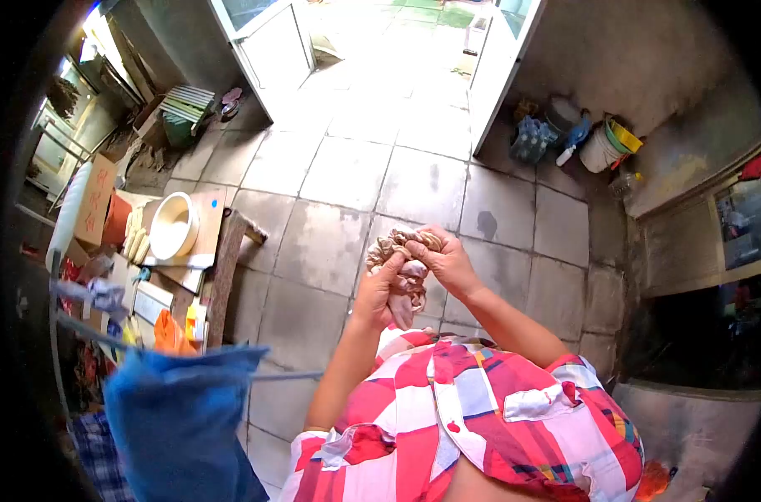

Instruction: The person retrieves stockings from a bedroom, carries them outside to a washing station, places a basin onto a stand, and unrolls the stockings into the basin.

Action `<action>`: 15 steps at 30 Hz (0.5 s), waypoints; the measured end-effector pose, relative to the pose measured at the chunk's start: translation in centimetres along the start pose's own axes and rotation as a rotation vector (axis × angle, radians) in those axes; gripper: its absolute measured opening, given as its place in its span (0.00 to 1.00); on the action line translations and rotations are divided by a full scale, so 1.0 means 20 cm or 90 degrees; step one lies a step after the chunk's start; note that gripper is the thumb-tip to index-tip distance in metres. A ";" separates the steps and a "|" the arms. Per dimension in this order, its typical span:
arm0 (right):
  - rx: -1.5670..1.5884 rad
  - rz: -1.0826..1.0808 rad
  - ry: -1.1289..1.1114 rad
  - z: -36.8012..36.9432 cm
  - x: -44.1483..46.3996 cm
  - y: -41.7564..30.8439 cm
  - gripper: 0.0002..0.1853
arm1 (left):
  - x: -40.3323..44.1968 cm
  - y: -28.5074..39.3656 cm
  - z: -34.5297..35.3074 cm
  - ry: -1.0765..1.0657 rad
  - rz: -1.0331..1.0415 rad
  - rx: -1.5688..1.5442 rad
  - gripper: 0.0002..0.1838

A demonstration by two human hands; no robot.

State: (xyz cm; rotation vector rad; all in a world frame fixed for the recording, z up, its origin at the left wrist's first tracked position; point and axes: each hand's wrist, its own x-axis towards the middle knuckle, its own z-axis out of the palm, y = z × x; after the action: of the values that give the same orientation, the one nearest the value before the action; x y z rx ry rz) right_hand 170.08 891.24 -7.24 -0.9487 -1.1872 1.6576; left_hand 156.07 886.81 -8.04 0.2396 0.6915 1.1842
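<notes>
A bunched-up, shiny pinkish-beige cloth (409,289) is held in front of my chest, above the tiled floor. My left hand (379,289) grips its left side, thumb pressed on the folds. At the upper right, my right hand (447,261) has its fingers wrapped round the gathered edge of the same cloth. One end of the fabric hangs down between my wrists. The folds hide what kind of cloth item it is.
Blue fabric (180,418) hangs from a rail at lower left. Behind it, a table carries a cream basin (174,226), corn cobs (135,236) and an orange bag (173,335). Buckets (602,149) stand by the right wall. An open white door (273,58) leads outside.
</notes>
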 end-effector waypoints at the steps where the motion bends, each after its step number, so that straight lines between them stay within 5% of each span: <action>1: -0.003 -0.003 0.003 -0.01 0.12 -0.03 0.07 | 0.12 0.09 -0.01 -0.005 -0.001 -0.001 0.09; 8: 0.009 0.003 0.084 -0.14 0.78 -0.12 0.10 | 0.78 0.54 0.00 -0.038 -0.112 0.130 0.11; 15: 0.092 0.012 0.102 -0.44 1.53 -0.18 0.12 | 1.48 0.76 0.07 0.048 0.010 0.126 0.14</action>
State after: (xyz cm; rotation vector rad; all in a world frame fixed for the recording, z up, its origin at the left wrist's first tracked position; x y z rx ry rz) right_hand 168.58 923.28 -8.93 -0.9850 -0.9416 1.6254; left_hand 151.26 919.81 -9.96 0.3684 0.8754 1.1450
